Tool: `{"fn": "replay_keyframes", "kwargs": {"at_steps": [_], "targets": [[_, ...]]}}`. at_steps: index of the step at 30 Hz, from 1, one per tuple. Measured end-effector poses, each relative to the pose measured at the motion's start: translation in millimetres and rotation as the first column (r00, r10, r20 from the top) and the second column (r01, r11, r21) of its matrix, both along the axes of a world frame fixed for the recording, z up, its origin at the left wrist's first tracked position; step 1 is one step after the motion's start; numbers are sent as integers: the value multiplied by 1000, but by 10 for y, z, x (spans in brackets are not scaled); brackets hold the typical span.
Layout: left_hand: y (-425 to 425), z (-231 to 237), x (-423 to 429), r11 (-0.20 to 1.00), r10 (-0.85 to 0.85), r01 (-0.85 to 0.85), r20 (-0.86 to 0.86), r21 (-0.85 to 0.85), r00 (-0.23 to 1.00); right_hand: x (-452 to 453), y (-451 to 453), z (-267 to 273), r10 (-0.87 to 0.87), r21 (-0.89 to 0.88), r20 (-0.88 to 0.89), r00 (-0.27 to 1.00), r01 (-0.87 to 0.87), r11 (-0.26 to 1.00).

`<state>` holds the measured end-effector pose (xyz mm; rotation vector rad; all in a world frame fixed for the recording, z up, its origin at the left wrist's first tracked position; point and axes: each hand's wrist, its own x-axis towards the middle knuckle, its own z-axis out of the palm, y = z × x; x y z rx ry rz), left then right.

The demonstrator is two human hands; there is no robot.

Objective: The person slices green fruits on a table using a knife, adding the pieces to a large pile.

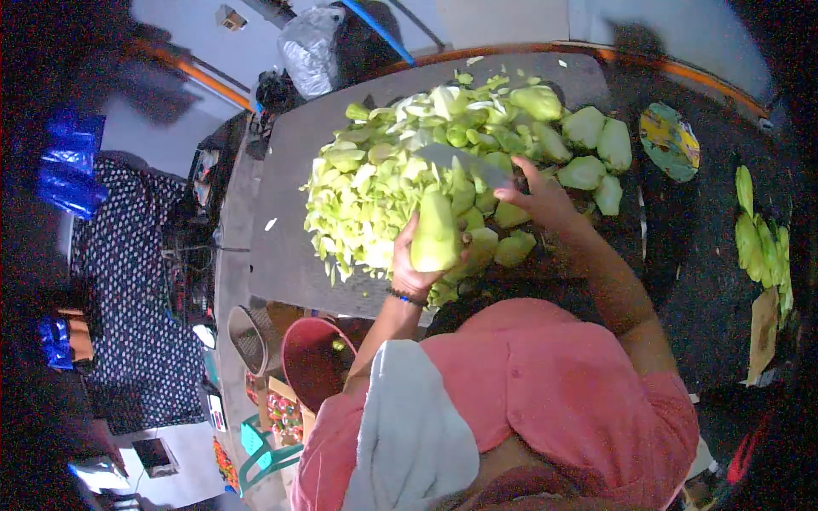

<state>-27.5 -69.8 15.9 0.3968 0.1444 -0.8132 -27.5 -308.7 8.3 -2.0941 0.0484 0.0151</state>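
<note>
My left hand (415, 259) holds a large peeled pale-green vegetable (434, 233), likely a chayote, nearly upright with its wide end in the palm. In my right hand (543, 198) is a knife (463, 163), its broad blade pointing left above the heap and apart from the held vegetable. Beneath both hands spreads a big heap of cut pale-green pieces (354, 191) on a grey tabletop (281, 185). Whole peeled vegetables (585, 128) lie at the heap's right side, several of them close to my right forearm. The knife's handle is mostly hidden by my fingers.
Below the table's left edge stand a red bucket (313, 358), a mesh basket (249, 338) and a teal plastic chair (262, 450). A silvery plastic bag (311, 51) is beyond the far edge. Long light-green vegetables (757, 249) lie far right, past a round colourful object (670, 142).
</note>
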Motion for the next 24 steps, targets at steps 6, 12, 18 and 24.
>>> {"fn": "replay_keyframes", "kwargs": {"at_steps": [6, 12, 18, 24], "targets": [[-151, -140, 197, 978, 40, -40, 1, 205, 999, -286, 303, 434, 366, -107, 37, 930, -361, 926], [-620, 382, -70, 760, 368, -447, 255, 472, 894, -475, 547, 507, 485, -338, 8, 874, -454, 824], [-347, -79, 120, 962, 131, -168, 176, 215, 976, -490, 604, 560, 439, -367, 32, 898, -398, 841], [-301, -219, 130, 970, 152, -193, 245, 149, 957, -440, 533, 424, 446, -212, 185, 876, -408, 888]]}}
